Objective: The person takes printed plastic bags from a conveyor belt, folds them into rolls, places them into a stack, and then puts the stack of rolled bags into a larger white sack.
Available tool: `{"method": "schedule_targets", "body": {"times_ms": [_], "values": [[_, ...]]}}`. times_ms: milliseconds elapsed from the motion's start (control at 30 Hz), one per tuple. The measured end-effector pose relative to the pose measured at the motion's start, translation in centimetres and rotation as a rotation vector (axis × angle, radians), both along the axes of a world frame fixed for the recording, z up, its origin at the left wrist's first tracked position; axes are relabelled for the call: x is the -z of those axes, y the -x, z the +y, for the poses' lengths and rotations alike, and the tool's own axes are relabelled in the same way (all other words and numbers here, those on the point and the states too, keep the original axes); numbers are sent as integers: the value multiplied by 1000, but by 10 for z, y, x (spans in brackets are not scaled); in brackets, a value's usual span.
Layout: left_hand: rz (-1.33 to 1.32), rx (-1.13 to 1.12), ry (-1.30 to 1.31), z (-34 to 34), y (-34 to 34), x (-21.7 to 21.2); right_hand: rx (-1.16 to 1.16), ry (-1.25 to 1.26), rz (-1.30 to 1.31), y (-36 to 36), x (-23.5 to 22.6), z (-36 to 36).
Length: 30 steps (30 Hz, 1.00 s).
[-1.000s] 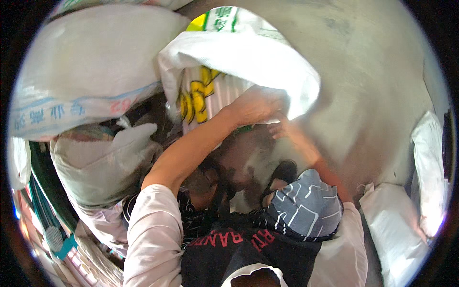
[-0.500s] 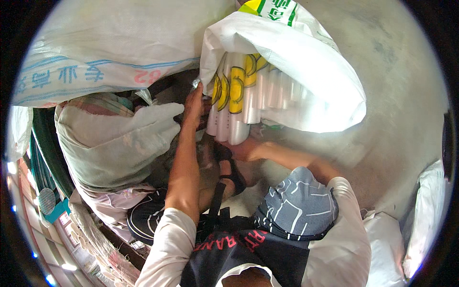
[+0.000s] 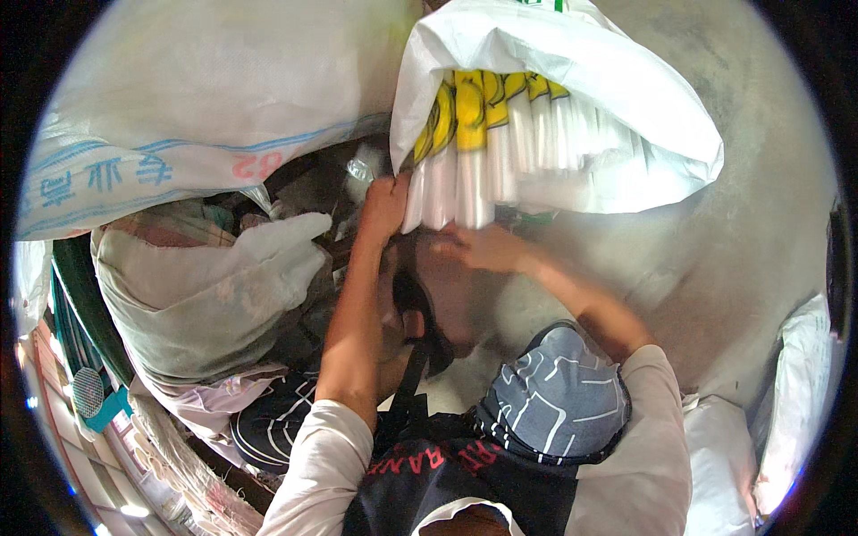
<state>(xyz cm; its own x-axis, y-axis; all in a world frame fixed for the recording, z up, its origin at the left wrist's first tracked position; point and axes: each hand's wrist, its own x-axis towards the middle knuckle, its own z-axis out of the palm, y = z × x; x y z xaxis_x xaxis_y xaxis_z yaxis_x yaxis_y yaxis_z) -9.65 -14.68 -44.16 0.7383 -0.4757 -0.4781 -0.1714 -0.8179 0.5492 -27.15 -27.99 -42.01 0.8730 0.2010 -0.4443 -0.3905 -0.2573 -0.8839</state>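
We could not make out the dark clutter between our forearms, and the white woven sack [image 3: 572,107] ran off the top edge, hiding most of its load. Our left hand [image 3: 384,207] was curled around the left edge of the bundled white tubes [image 3: 465,179] jutting from the sack's mouth. Our right hand [image 3: 483,247] lay cupped just beneath their ends; whether it gripped, we cannot tell. A grey concrete floor [image 3: 733,268] spread to the right, and a large printed sack [image 3: 206,125] and a tied grey bag [image 3: 197,295] crowded the left.
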Motion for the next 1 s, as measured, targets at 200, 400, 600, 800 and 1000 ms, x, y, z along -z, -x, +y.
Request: {"method": "schedule_targets", "body": {"times_ms": [200, 400, 600, 800, 1000], "values": [[72, -100, 133, 30, 0, 34, 92, -54, -345, -10, 26, -13], [985, -565, 603, 28, 33, 60, -197, 363, -536, -20, -56, -11], [833, -810, 449, -13, 65, 31, -223, 805, -1092, -39, 2, -53], [447, -82, 221, -6, 85, -14, -106, 763, -1055, -24, -14, -67], [548, -249, 149, -21, 131, -136, -15, 732, -1007, -33, -6, -81]]}}
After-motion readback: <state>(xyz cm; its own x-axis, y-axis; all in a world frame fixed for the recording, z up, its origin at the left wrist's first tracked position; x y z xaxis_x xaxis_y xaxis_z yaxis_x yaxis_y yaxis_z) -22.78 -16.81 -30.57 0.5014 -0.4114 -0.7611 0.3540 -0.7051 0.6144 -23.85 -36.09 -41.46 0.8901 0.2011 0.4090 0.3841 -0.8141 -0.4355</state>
